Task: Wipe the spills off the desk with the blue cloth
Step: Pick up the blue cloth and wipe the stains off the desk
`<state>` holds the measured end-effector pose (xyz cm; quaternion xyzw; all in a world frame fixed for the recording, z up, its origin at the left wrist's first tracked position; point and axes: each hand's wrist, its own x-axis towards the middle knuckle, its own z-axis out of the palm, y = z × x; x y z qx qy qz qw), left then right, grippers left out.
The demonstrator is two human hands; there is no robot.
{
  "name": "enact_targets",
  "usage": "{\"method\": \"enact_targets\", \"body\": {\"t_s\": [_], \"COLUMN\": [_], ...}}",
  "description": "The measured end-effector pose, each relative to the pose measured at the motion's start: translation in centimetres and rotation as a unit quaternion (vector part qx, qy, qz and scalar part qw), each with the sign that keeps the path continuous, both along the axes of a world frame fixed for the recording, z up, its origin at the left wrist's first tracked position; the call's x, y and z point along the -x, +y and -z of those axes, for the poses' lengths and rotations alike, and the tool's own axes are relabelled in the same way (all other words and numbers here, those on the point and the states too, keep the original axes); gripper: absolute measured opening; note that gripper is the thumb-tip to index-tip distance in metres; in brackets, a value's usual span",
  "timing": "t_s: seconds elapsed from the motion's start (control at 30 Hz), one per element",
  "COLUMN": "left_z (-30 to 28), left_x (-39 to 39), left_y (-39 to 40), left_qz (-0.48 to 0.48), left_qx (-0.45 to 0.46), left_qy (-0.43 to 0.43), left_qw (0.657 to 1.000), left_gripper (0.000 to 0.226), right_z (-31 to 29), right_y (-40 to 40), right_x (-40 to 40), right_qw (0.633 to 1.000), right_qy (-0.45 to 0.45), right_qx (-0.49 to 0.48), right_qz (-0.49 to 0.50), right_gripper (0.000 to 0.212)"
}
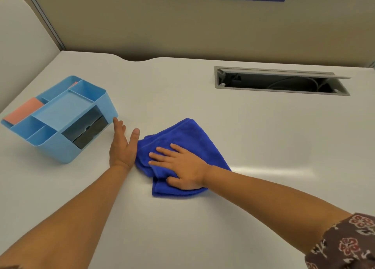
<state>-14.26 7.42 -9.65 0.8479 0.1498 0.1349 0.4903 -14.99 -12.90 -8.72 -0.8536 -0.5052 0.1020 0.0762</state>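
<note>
Cloth first: the blue cloth [182, 147] lies bunched and folded on the white desk [263, 126], near its middle. I see the right hand [182, 167] pressed flat on top of it, fingers spread, palm down, nothing gripped. The left hand [122, 147] rests edge-on on the desk just left of the cloth, fingers straight and held together, its thumb side touching the cloth's edge, holding nothing. Further left stands a light blue organizer [60, 116], tilted; fingertips are just beside its corner. An open cable hatch [280, 82] sits far right. No spills that I can make out.
</note>
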Motion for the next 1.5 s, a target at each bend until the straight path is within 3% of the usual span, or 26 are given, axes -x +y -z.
{"method": "enact_targets", "body": {"t_s": [0.13,0.3,0.37,0.43,0.53,0.63,0.67,0.73,0.8,0.83,0.87,0.97,1.03,1.07,1.17,1.37,1.5], "left_z": [0.0,0.0,-0.1,-0.3,-0.4,-0.3,-0.3,-0.3,-0.3,-0.3,-0.2,-0.4,-0.4,-0.4,-0.5,-0.4,-0.5], "left_x": [0.3,1.8,2.1,2.0,1.8,2.0,2.0,2.0,1.8,1.8,1.7,1.7,1.7,1.7,1.8,1.7,1.9], "left_y": [0.0,-0.5,-0.7,-0.7,-0.8,-0.8,-0.8,-0.7,-0.7,-0.7,-0.7,-0.7,-0.8,-0.8,-1.0,-0.8,-0.9], "left_qz": [0.008,0.009,0.014,0.013,0.013,0.011,0.012,0.012,0.012,0.012,0.012,0.015,0.013,0.013,0.013,0.015,0.022], "left_qx": [-0.033,-0.057,-0.065,-0.072,-0.076,-0.09,-0.097,-0.103,-0.101,-0.099,-0.098,-0.099,-0.101,-0.101,-0.1,-0.112,-0.105], "left_qy": [0.03,0.049,0.051,0.055,0.061,0.064,0.063,0.061,0.061,0.061,0.062,0.059,0.059,0.059,0.057,0.065,0.064], "left_qw": [0.999,0.997,0.996,0.996,0.995,0.994,0.993,0.993,0.993,0.993,0.993,0.993,0.993,0.993,0.993,0.991,0.992], "left_gripper": [0.072,0.07,0.069,0.07,0.07,0.07,0.07,0.071,0.071,0.071,0.071,0.071,0.07,0.07,0.069,0.069,0.068], "right_z": [-1.0,-2.6,-4.4,-6.3,-6.7,-7.3,-7.8,-8.5,-8.6,-8.2,-7.7,-6.1,-3.4,-2.1,0.2,0.3,-0.6], "right_y": [-3.4,-8.2,-9.5,-10.2,-10.8,-10.7,-10.9,-11.7,-12.3,-12.5,-12.5,-11.0,-9.8,-9.2,-7.6,-6.4,-8.6], "right_x": [4.3,7.9,9.2,9.6,7.7,5.5,4.9,3.8,2.7,2.2,1.6,1.7,2.6,3.0,3.3,-0.6,-3.6], "right_qw": [0.995,0.955,0.877,0.76,0.648,0.518,0.503,0.51,0.492,0.508,0.554,0.778,0.905,0.939,0.96,0.948,0.905], "right_qy": [0.087,0.27,0.438,0.583,0.555,0.511,0.488,0.448,0.452,0.441,0.415,0.261,0.141,0.071,-0.052,-0.056,-0.054], "right_qx": [-0.036,-0.052,-0.074,-0.173,-0.338,-0.493,-0.519,-0.537,-0.527,-0.501,-0.461,-0.335,-0.201,-0.133,-0.046,-0.043,-0.031], "right_qz": [-0.011,0.108,0.183,0.229,0.398,0.477,0.49,0.502,0.525,0.544,0.555,0.463,0.348,0.308,0.272,0.312,0.421], "right_gripper": [0.054,0.047,0.04,0.022,0.024,0.018,0.021,0.024,0.03,0.034,0.034,0.018,0.057,0.071,0.078,0.076,0.075]}}
